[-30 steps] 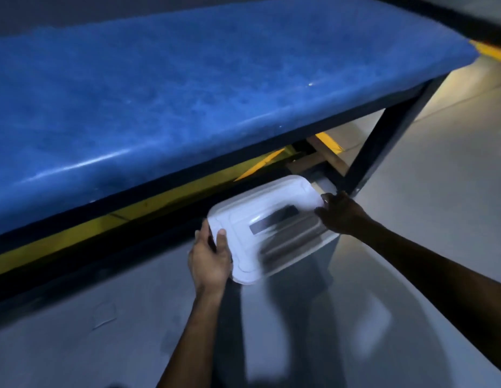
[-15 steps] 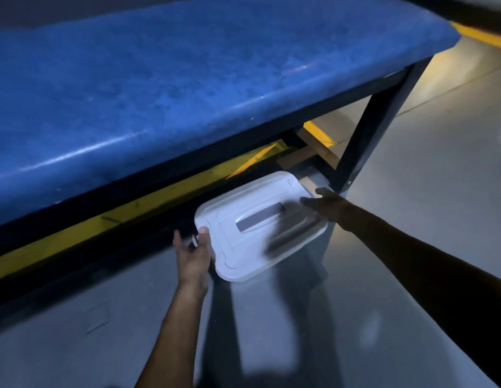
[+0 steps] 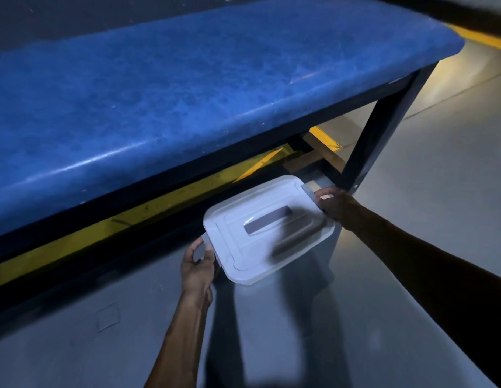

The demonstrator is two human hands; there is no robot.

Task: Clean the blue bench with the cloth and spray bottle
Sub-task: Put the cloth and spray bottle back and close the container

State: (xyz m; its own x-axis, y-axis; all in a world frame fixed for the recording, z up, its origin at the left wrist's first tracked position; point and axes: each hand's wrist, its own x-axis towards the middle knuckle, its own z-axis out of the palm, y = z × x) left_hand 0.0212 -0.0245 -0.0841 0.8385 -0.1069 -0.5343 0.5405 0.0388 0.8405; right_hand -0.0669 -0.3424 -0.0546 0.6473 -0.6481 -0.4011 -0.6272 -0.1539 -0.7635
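The blue padded bench (image 3: 187, 88) runs across the upper part of the view on a dark frame. On the floor below its near edge stands a white lidded plastic box (image 3: 260, 228) with a recessed handle in its lid. My left hand (image 3: 197, 264) grips the clip at the box's left end. At the right end, my right hand (image 3: 334, 205) holds the other clip. No cloth or spray bottle is visible.
A dark bench leg (image 3: 381, 130) stands just right of the box. Yellow floor stripes (image 3: 76, 242) run under the bench, and another yellow stripe (image 3: 484, 37) lies at the far right. Grey floor (image 3: 425, 169) extends to the right and toward me.
Both hands shifted from the lid's edges to the clips at the box's two ends. The box stays in about the same place below the bench.
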